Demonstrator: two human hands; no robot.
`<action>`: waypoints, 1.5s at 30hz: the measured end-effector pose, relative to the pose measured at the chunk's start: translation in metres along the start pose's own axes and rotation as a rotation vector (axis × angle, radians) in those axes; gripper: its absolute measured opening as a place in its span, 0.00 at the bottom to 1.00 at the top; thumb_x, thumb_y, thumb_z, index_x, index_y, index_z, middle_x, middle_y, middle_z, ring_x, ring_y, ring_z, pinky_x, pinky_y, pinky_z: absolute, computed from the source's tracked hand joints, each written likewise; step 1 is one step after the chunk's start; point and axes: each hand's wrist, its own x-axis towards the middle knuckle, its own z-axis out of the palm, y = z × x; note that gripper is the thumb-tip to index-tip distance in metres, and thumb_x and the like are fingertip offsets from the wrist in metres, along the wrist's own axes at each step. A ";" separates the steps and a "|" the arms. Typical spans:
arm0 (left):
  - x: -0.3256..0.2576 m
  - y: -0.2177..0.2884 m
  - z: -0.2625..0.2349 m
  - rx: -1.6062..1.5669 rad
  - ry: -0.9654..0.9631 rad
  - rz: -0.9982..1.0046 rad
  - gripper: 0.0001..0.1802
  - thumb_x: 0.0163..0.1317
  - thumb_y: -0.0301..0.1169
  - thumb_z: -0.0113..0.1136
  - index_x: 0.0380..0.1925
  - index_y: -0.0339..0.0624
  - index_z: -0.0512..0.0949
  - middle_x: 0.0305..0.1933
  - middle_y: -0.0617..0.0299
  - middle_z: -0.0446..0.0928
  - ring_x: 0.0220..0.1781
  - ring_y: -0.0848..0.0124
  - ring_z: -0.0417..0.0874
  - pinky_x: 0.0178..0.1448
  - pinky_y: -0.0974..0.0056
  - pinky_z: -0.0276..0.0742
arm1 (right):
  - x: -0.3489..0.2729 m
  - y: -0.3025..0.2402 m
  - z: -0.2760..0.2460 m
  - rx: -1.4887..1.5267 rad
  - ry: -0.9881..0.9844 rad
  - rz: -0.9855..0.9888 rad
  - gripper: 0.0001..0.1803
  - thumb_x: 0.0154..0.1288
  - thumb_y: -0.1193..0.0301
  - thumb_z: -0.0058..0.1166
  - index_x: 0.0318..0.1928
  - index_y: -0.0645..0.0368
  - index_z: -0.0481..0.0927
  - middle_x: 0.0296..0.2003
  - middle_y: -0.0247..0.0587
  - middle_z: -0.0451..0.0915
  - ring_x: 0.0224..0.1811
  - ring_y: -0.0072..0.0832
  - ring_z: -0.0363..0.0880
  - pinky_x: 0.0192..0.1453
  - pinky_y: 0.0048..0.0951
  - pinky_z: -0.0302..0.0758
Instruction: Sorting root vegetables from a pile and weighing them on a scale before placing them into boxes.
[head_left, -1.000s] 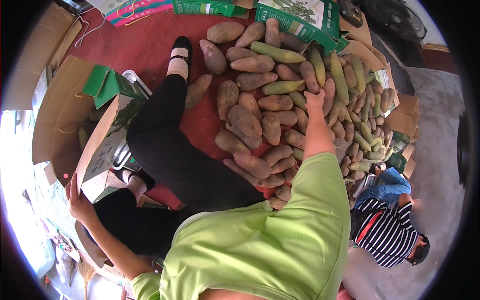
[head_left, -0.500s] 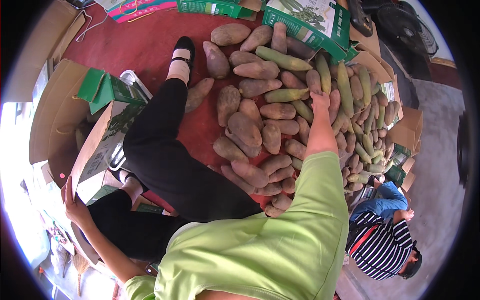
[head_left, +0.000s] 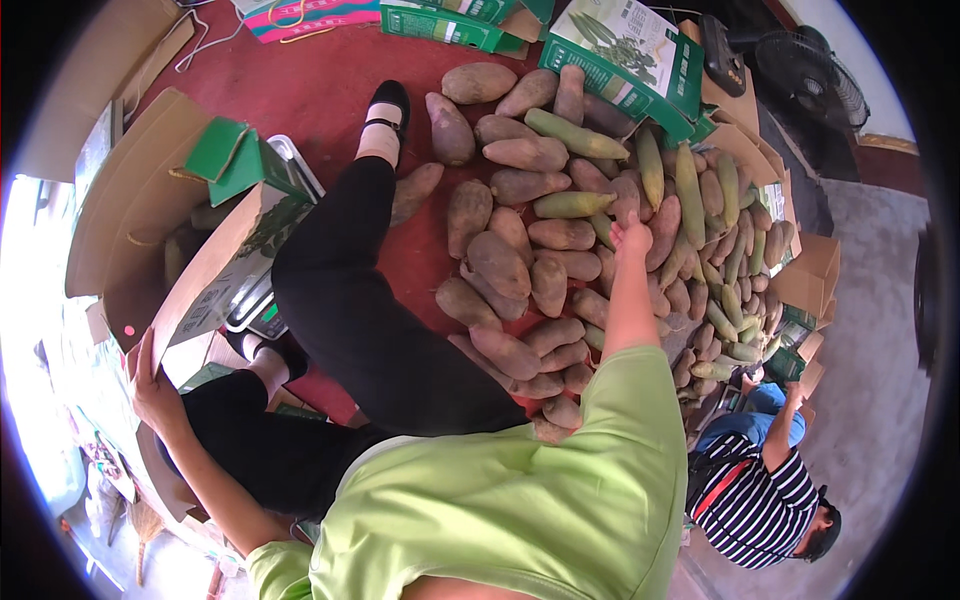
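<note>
My right hand (head_left: 631, 240) reaches into a heap of root vegetables. Its fingers are closed at the near end of a dusty reddish-brown root (head_left: 625, 198), which looks like a radish or sweet potato. Long green radishes (head_left: 691, 195) lie to its right, and another green radish (head_left: 575, 134) rests farther away. More brownish roots (head_left: 498, 264) spread over the red floor covering to the left. At the far left, my left hand (head_left: 160, 402) grips the edge of an open cardboard box (head_left: 215, 285); some of its fingers are hidden. Dim roots show inside that box.
A scale (head_left: 262, 315) sits partly behind the box. Green printed cartons (head_left: 625, 60) stand at the back, with a black fan (head_left: 810, 80) at far right. Another person in a striped shirt (head_left: 755, 505) works at lower right. My legs (head_left: 380, 330) straddle the space beside the box.
My right hand has drawn back slightly toward me, and the root at its fingers has come along. My left hand stays on the box edge. The other person's arm has lifted. The view has shifted slightly.
</note>
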 end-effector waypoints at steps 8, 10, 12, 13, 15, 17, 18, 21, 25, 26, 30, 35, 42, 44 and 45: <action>0.002 0.006 -0.009 0.045 -0.008 -0.007 0.23 0.50 0.17 0.48 0.45 0.51 0.80 0.44 0.63 0.78 0.46 0.61 0.79 0.49 0.63 0.73 | -0.079 0.008 -0.002 0.205 -0.253 -0.105 0.20 0.61 0.64 0.56 0.47 0.62 0.67 0.36 0.42 0.75 0.32 0.33 0.78 0.33 0.30 0.75; 0.001 0.011 -0.012 0.036 -0.022 -0.064 0.23 0.50 0.18 0.49 0.44 0.52 0.80 0.43 0.63 0.77 0.46 0.60 0.78 0.49 0.61 0.73 | -0.107 -0.004 0.008 0.195 -0.362 -0.138 0.19 0.62 0.64 0.56 0.47 0.61 0.68 0.36 0.41 0.75 0.33 0.32 0.78 0.35 0.29 0.75; 0.002 0.017 -0.016 0.043 -0.039 -0.086 0.21 0.52 0.19 0.50 0.44 0.53 0.80 0.43 0.65 0.78 0.45 0.61 0.79 0.47 0.61 0.73 | -0.143 -0.024 0.026 0.189 -0.470 -0.161 0.18 0.62 0.64 0.55 0.47 0.61 0.68 0.37 0.40 0.75 0.33 0.31 0.78 0.37 0.29 0.75; 0.002 0.018 -0.020 0.043 -0.038 -0.081 0.20 0.53 0.20 0.51 0.44 0.52 0.80 0.44 0.66 0.78 0.45 0.61 0.80 0.47 0.62 0.74 | -0.163 -0.033 0.034 0.180 -0.561 -0.185 0.18 0.63 0.64 0.55 0.48 0.61 0.69 0.37 0.39 0.75 0.34 0.30 0.78 0.38 0.29 0.75; 0.002 0.013 -0.021 0.049 -0.047 -0.087 0.20 0.53 0.20 0.52 0.45 0.52 0.79 0.44 0.66 0.78 0.45 0.61 0.80 0.47 0.61 0.73 | -0.199 -0.052 0.060 0.186 -0.647 -0.209 0.18 0.63 0.66 0.54 0.49 0.63 0.69 0.37 0.38 0.75 0.35 0.30 0.78 0.40 0.28 0.74; 0.000 0.011 -0.024 0.049 -0.043 -0.034 0.21 0.53 0.20 0.52 0.45 0.53 0.79 0.45 0.66 0.78 0.45 0.61 0.79 0.46 0.61 0.73 | -0.235 -0.072 0.086 0.174 -0.904 -0.288 0.19 0.63 0.67 0.53 0.50 0.64 0.70 0.40 0.39 0.76 0.35 0.29 0.78 0.40 0.28 0.74; 0.000 0.012 -0.025 0.052 -0.040 -0.038 0.20 0.53 0.21 0.52 0.45 0.54 0.79 0.45 0.67 0.78 0.45 0.62 0.79 0.46 0.61 0.73 | -0.257 -0.084 0.098 0.165 -0.978 -0.309 0.19 0.63 0.68 0.53 0.51 0.65 0.70 0.41 0.40 0.76 0.35 0.29 0.78 0.41 0.28 0.74; 0.000 0.012 -0.024 0.050 -0.060 -0.069 0.20 0.53 0.21 0.52 0.45 0.54 0.79 0.45 0.68 0.78 0.45 0.62 0.79 0.46 0.61 0.73 | -0.315 -0.113 0.135 0.129 -1.194 -0.384 0.20 0.63 0.68 0.52 0.52 0.66 0.71 0.42 0.42 0.77 0.35 0.28 0.78 0.42 0.27 0.74; 0.002 0.012 -0.024 0.027 -0.069 -0.054 0.21 0.54 0.21 0.51 0.45 0.55 0.79 0.44 0.68 0.78 0.45 0.61 0.79 0.46 0.61 0.73 | -0.401 -0.146 0.181 0.089 -1.339 -0.518 0.19 0.61 0.67 0.54 0.49 0.68 0.73 0.39 0.42 0.78 0.35 0.27 0.78 0.40 0.26 0.75; 0.002 0.010 -0.024 0.024 -0.071 -0.049 0.21 0.54 0.21 0.50 0.45 0.55 0.79 0.44 0.68 0.78 0.45 0.61 0.79 0.46 0.61 0.73 | -0.418 -0.148 0.194 0.082 -1.385 -0.557 0.19 0.61 0.67 0.54 0.49 0.66 0.73 0.41 0.41 0.77 0.37 0.26 0.77 0.41 0.26 0.75; 0.004 0.012 -0.026 0.048 -0.106 -0.072 0.19 0.57 0.23 0.46 0.46 0.54 0.79 0.44 0.67 0.78 0.45 0.60 0.80 0.46 0.61 0.74 | -0.475 -0.133 0.256 0.017 -1.034 -1.339 0.18 0.51 0.63 0.60 0.38 0.62 0.79 0.27 0.46 0.79 0.33 0.35 0.80 0.38 0.32 0.75; 0.003 0.006 -0.021 0.034 -0.120 -0.040 0.19 0.59 0.25 0.47 0.48 0.54 0.78 0.46 0.63 0.77 0.46 0.59 0.79 0.46 0.60 0.73 | -0.496 -0.105 0.267 -0.011 -0.955 -1.577 0.12 0.54 0.67 0.58 0.37 0.60 0.78 0.29 0.45 0.77 0.33 0.40 0.78 0.40 0.39 0.74; 0.003 0.005 -0.019 0.050 -0.091 0.012 0.22 0.55 0.20 0.50 0.48 0.54 0.78 0.44 0.63 0.77 0.45 0.60 0.79 0.45 0.60 0.73 | -0.345 -0.087 0.221 -0.007 -0.805 -1.177 0.09 0.58 0.72 0.56 0.39 0.61 0.80 0.32 0.37 0.81 0.33 0.23 0.79 0.38 0.25 0.75; 0.002 -0.003 -0.012 0.067 -0.060 0.086 0.23 0.54 0.18 0.50 0.48 0.52 0.78 0.44 0.62 0.77 0.47 0.60 0.79 0.46 0.61 0.73 | -0.283 -0.073 0.196 -0.139 -0.717 -0.992 0.08 0.59 0.73 0.56 0.38 0.61 0.80 0.31 0.34 0.80 0.33 0.18 0.76 0.37 0.21 0.73; 0.002 -0.004 -0.010 0.064 -0.065 0.093 0.23 0.54 0.18 0.50 0.48 0.52 0.78 0.44 0.62 0.77 0.47 0.60 0.79 0.46 0.61 0.73 | -0.250 -0.061 0.184 -0.141 -0.652 -0.943 0.08 0.56 0.71 0.56 0.37 0.59 0.81 0.31 0.43 0.82 0.34 0.30 0.80 0.40 0.28 0.75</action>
